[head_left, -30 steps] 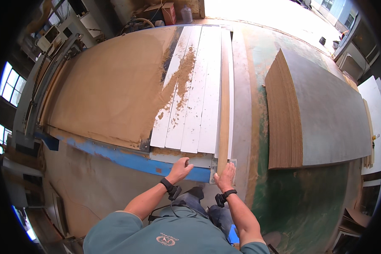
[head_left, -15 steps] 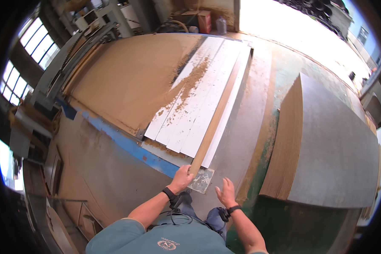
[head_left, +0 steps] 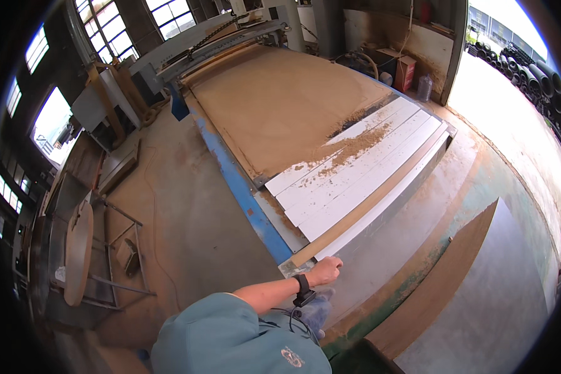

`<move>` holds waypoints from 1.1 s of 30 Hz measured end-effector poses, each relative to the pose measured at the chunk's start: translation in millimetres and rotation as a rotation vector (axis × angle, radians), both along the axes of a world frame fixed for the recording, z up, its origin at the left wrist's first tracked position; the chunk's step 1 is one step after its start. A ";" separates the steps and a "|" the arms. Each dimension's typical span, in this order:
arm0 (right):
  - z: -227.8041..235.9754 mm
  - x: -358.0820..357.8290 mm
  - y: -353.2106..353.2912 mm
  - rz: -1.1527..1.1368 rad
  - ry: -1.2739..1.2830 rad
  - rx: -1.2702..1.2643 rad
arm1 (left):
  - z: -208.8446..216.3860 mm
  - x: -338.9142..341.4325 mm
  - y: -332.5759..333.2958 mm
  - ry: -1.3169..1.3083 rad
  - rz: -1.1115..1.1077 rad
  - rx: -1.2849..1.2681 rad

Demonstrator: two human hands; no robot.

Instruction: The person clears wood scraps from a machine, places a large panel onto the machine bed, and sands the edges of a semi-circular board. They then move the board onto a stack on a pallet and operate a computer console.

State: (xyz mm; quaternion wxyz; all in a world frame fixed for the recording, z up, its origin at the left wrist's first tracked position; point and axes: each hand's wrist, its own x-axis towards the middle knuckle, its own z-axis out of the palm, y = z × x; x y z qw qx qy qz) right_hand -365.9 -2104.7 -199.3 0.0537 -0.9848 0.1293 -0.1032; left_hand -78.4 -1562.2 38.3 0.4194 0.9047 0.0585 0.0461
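Left hand (head_left: 324,271) at near corner of saw table (head_left: 230,181), fingers curled shut on near end of long brown strip (head_left: 371,196) — lying beside white boards (head_left: 355,171) along table's right edge. Right hand out of view. Judged mid-handling of strip; next move calls for firm grip and level carriage — far end unheld.

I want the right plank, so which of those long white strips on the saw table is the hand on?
The outermost strip, on the table's right edge beside the brown strip. The hand holds its near end; the other white strips lie untouched under sawdust.
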 end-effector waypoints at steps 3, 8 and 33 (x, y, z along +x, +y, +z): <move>5.3 41.8 -30.1 -0.626 0.512 0.749 | -14.0 30.8 -3.9 0.010 0.003 0.008; 62.4 130.0 -10.7 -0.725 0.301 0.597 | -15.0 137.7 0.3 0.253 -0.100 -0.028; 59.7 269.6 6.0 -2.080 0.211 0.739 | 10.4 627.9 -388.3 0.146 -1.180 0.412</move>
